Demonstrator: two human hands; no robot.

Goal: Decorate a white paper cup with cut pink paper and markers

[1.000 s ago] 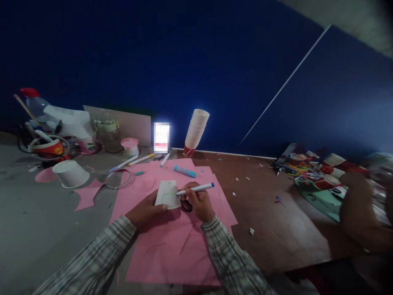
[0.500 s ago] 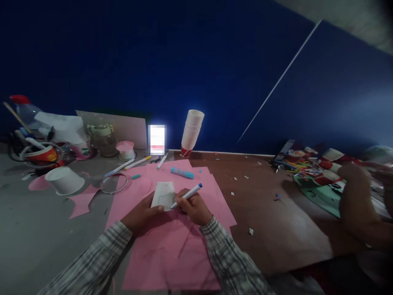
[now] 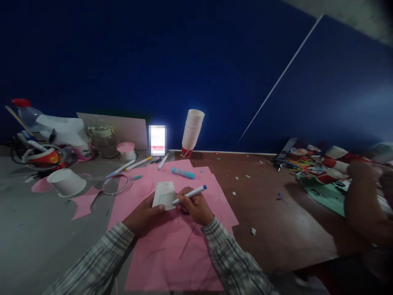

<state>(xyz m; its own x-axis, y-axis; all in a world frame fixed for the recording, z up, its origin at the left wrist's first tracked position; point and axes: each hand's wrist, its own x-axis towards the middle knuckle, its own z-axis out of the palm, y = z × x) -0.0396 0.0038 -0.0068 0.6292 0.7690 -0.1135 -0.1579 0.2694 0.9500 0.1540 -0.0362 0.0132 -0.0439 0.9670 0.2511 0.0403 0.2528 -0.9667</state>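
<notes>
My left hand (image 3: 144, 214) is closed on a small white piece of paper or card (image 3: 165, 191), thumb along its lower edge. A green line with a corner is drawn on its face. In my right hand (image 3: 196, 208) is a white marker pen (image 3: 193, 192) with a blue end, gripped like a pencil. The pen's tip meets the right side of the white piece. Both hands are over overlapping pink paper sheets (image 3: 181, 262). A light-blue marker (image 3: 183, 173) and a small teal cap (image 3: 137, 177) lie just beyond them.
Left stand a white paper cup (image 3: 68, 183), a tape ring (image 3: 115, 185) and a glass jar (image 3: 102, 141). A tilted cup stack (image 3: 193, 133) stands by the blue wall. Another person's arm (image 3: 365, 205) is at right beside a green sheet (image 3: 322, 196). Paper scraps dot the brown tabletop (image 3: 276, 237).
The pen's tip has moved slightly up and right on the white piece, and more of the green line shows. The other person's arm at right has shifted a little. The view has moved slightly.
</notes>
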